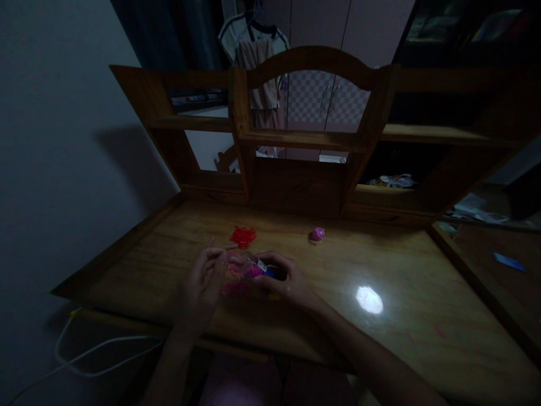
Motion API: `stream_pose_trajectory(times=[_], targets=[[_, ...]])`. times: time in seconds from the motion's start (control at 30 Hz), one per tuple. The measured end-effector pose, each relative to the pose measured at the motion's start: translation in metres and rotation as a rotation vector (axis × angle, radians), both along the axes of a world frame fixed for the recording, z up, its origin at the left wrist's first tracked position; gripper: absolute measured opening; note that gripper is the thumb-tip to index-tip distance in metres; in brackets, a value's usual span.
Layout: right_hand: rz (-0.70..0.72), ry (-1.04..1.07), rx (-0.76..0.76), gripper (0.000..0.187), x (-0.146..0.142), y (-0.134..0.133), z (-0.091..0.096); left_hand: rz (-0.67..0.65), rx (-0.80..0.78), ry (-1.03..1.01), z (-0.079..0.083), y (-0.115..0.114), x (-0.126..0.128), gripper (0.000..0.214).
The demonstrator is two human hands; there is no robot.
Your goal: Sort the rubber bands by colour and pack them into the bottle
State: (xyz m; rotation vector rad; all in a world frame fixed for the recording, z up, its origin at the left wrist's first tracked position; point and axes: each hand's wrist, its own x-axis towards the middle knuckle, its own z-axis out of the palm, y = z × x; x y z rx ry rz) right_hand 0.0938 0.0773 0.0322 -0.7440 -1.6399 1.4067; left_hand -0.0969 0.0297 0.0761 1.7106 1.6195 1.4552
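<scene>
Over a wooden desk [393, 265], my two hands meet at the middle in dim light. My right hand [282, 279] is closed around a small tool with a blue and clear handle [262, 267]. My left hand [203, 282] pinches pink elastic bands [235, 269] with its fingertips, right next to that tool. More pink bands [234, 289] lie on the desk under the hands. Just beyond the left hand's fingers sits a heap of red bands [243, 236].
A small pink round thing [318, 233] rests on the desk to the right of the red heap. A wooden shelf unit [296, 141] stands at the back, with clothes hanging behind it. A white cable [84, 352] loops below the desk's left edge.
</scene>
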Motion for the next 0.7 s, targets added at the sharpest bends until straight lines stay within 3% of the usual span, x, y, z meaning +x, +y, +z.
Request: stream_pose_trajectory(times=[0.1,0.2,0.4,0.57,0.7], targets=[[-0.148,-0.062,0.106,0.038,0.002,0.004,-0.002,0.121,0.037,-0.025,-0.014,0.004,-0.018,0.023],[-0.303,-0.112,0.272,0.037,0.003,0.007,-0.002,0.15,-0.077,0.07,-0.036,0.015,-0.041,0.031],[-0.409,-0.13,0.378,0.035,0.005,0.01,-0.002,-0.146,-0.169,0.418,-0.076,0.041,-0.054,0.033],[-0.41,-0.149,0.402,0.036,0.004,0.01,-0.006,-0.398,-0.152,0.633,-0.081,0.051,-0.056,0.032],[-0.403,-0.148,0.419,0.036,0.004,0.01,-0.006,-0.451,-0.266,0.631,-0.072,0.044,-0.059,0.027]])
